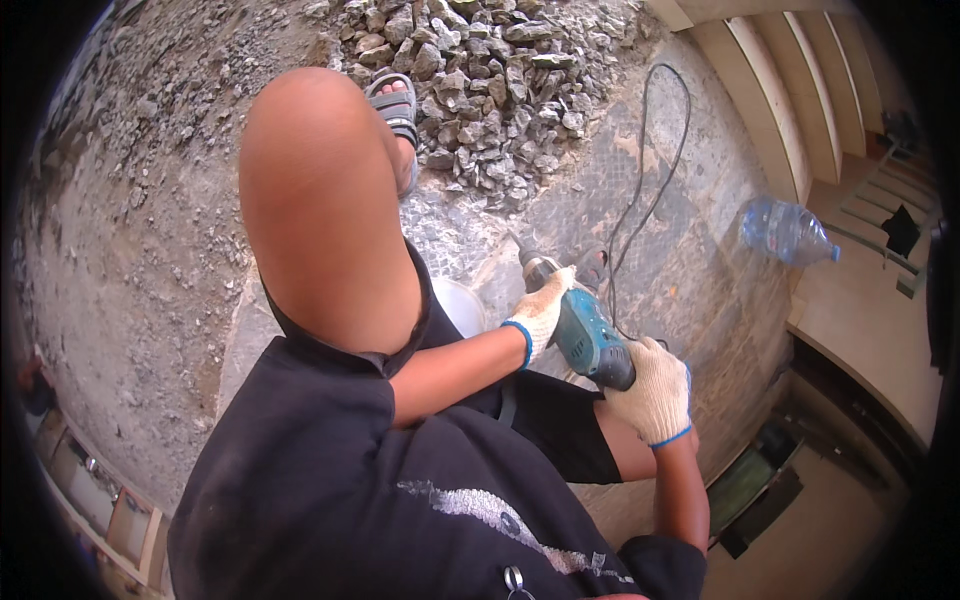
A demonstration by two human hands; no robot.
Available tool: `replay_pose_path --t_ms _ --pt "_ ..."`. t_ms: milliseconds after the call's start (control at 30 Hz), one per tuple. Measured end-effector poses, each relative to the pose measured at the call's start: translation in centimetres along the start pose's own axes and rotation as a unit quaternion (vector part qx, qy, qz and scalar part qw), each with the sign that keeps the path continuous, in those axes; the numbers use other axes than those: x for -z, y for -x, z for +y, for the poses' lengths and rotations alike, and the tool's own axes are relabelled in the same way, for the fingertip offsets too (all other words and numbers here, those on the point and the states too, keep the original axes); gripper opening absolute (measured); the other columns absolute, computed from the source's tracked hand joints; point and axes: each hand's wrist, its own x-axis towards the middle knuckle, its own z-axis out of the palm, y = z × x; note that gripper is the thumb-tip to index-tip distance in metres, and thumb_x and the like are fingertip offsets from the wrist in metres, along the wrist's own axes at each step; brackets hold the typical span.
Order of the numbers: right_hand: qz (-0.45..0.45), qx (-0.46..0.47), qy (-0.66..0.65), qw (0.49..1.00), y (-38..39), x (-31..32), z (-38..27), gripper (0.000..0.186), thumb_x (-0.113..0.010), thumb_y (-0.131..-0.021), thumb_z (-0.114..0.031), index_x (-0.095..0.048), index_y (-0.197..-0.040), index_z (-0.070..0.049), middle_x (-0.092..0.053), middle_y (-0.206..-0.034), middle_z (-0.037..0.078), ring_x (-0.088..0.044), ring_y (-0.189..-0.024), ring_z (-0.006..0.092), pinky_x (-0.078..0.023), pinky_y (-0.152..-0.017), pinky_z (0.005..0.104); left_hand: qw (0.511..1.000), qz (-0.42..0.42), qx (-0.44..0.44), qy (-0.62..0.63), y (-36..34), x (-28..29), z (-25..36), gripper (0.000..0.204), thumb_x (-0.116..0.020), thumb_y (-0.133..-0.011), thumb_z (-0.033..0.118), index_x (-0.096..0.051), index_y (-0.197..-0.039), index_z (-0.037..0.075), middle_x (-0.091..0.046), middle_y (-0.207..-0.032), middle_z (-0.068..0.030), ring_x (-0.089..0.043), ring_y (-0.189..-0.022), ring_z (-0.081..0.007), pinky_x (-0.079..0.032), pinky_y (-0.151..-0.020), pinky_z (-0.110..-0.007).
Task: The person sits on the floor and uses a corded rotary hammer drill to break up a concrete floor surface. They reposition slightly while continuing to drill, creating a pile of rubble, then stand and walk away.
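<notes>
I hold a teal and black corded power drill in both hands, slanted away from me over the tiled floor. My left hand, in a cream knit glove with a blue cuff, is wrapped round the front of the drill just behind the chuck. My right hand, gloved the same way, grips the black rear end. The bit points forward towards the broken stones. Whether its tip touches the floor I cannot tell. The trigger is hidden under my right glove.
A heap of broken stones lies ahead, near my sandalled foot. The drill's black cord loops over the floor. A large clear bottle lies beside pale steps on the right. Beside my raised leg is a white round container, partly hidden.
</notes>
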Motion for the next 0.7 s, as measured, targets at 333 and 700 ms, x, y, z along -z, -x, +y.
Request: replay_pose_path --t_ms 333,700 --pt "0.041 -0.019 -0.022 0.999 1.4 -1.5 -1.2 0.033 -0.085 -0.074 -0.019 -0.082 -0.105 -0.008 -0.077 -0.107 0.019 -0.077 -0.100 0.0470 -0.063 -0.088 0.0539 0.998 -0.044 -0.017 -0.036 0.9 1.2 0.5 0.088 -0.076 -0.099 0.076 -0.075 -0.139 -0.003 -0.080 -0.127 -0.0167 -0.080 -0.113 -0.0282 -0.062 -0.101 -0.042" --pt "0.028 -0.010 -0.016 0.999 1.7 -1.5 -0.7 0.030 -0.085 -0.075 -0.020 -0.080 -0.102 -0.008 -0.076 -0.103 0.019 -0.076 -0.097 0.0464 -0.062 -0.086 0.0547 0.999 -0.026 0.030 -0.027 1.3 1.3 -0.7 0.066 -0.062 -0.112 0.072 -0.077 -0.134 0.012 -0.079 -0.117 -0.0107 -0.079 -0.103 -0.0257 -0.067 -0.092 -0.048"
